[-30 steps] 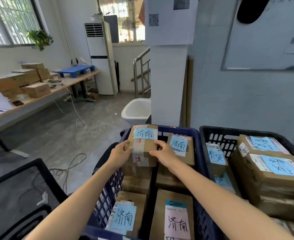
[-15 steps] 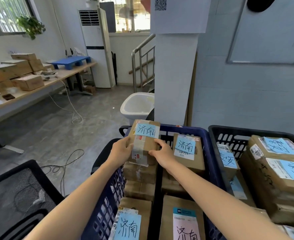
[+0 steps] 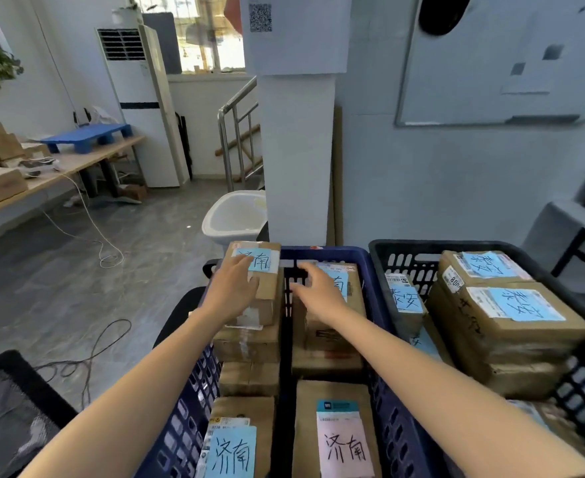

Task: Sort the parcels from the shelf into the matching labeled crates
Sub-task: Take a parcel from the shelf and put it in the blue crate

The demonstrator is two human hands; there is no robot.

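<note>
Floor (image 3: 146, 263): grey, a loose cable (image 3: 111, 266) left of the left hand (image 3: 232, 288).
Pillar (image 3: 298, 150): white, beyond both hands.
Wall (image 3: 456, 188): pale, whiteboard (image 3: 491, 63) beyond the right hand (image 3: 322, 294).
Desk (image 3: 87, 160): wooden, far left.
Light: daylight through a far window (image 3: 211, 36).

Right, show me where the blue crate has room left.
Hardly any. The blue crate is stacked high; its one bare strip is the narrow gap between left and right stacks, too slim for a parcel. The back is crowded: left hand on the back-left parcel, right hand over the back-right parcel. The black crate shows bare wall at its back-left corner.
</note>
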